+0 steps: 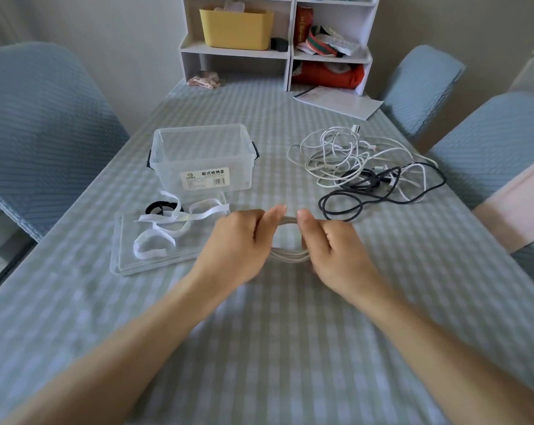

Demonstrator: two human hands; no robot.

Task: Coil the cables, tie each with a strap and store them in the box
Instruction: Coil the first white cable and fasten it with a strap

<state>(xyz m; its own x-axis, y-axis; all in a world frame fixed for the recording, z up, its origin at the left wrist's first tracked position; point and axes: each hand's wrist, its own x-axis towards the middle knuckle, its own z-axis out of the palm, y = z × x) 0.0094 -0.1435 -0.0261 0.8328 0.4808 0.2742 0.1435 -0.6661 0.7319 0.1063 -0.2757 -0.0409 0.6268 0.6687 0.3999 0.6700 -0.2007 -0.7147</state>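
Observation:
A coiled white cable (290,254) hangs between my two hands over the middle of the table. My left hand (244,237) grips its left side and my right hand (333,243) grips its right side, thumbs pointing up. A clear plastic box (202,157) stands open behind my left hand. Its clear lid (127,259) lies flat in front of it with several white straps (167,231) and a black strap (161,207) on it. A tangle of white cables (336,154) and a black cable (382,185) lies at the right.
Blue-covered chairs stand at the left (41,127) and right (492,139). A white shelf unit (278,53) with a yellow bin (236,26) sits at the table's far end, with a sheet of paper (339,102) in front of it.

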